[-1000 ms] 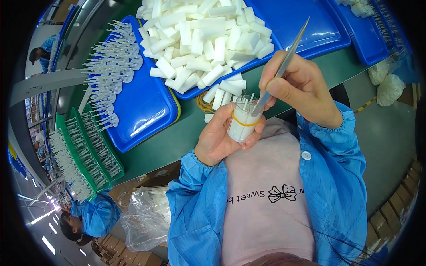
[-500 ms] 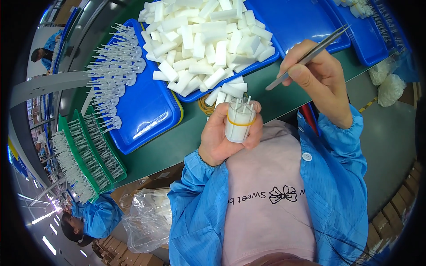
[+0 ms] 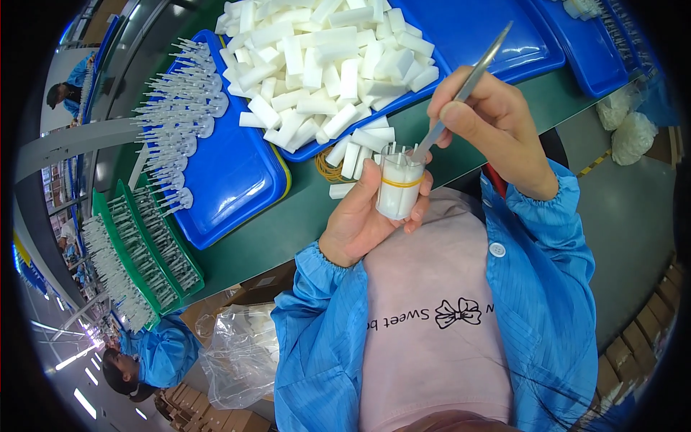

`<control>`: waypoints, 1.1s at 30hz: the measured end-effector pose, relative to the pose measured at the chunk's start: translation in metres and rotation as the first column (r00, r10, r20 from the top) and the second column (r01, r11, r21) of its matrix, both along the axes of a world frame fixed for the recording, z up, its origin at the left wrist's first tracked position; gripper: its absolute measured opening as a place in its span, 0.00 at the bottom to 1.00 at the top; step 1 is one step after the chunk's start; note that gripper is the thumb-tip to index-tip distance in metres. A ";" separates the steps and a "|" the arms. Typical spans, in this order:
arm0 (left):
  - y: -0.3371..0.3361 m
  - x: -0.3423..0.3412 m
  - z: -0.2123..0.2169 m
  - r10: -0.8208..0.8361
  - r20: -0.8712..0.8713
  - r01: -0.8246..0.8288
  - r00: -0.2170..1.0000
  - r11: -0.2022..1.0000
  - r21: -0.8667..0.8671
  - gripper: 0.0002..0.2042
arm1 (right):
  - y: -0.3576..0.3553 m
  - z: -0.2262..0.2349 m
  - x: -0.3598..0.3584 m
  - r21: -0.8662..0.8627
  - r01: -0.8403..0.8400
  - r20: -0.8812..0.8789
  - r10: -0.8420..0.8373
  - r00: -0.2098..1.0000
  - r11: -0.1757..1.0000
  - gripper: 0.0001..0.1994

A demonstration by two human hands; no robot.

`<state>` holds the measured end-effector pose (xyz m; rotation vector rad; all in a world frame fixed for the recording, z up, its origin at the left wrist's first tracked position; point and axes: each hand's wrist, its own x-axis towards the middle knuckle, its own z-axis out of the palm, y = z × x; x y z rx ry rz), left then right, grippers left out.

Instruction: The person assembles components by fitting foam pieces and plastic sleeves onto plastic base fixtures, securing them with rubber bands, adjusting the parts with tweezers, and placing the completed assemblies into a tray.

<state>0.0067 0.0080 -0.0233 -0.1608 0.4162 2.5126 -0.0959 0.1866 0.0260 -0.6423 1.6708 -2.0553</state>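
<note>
My left hand (image 3: 360, 216) wraps a banded bundle of white sticks (image 3: 399, 183) over the green worktop's (image 3: 288, 223) near edge. My right hand (image 3: 489, 122) pinches metal tweezers (image 3: 461, 90), tips hidden among the sticks.

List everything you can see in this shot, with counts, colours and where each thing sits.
Bundle of sticks: one, white, yellow band, in left hand.
Tweezers: one, metal, in right hand, tip at bundle top.
Loose sticks: many, white, heaped in blue tray.
Rubber bands: several, yellow, on table.
Pin parts: many, white, on left blue tray.
Green racks: two, far left.
Plastic bag: one, clear, below table.
Left hand: gripping bundle.
Right hand: pinching tweezers.
</note>
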 end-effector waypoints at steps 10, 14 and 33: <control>0.002 0.003 0.006 0.012 -0.055 -0.022 0.998 0.980 -0.198 0.33 | -0.008 -0.004 0.003 -0.032 -0.112 0.192 0.116 0.975 0.993 0.08; 0.000 0.004 0.001 0.011 -0.036 -0.020 0.999 0.961 -0.277 0.33 | -0.004 0.001 0.005 0.231 -0.060 -0.248 0.119 0.961 0.971 0.06; -0.007 -0.001 0.007 0.104 -0.013 -0.104 0.994 0.994 0.030 0.31 | 0.051 -0.024 0.002 0.698 0.617 -0.716 0.344 0.608 0.362 0.06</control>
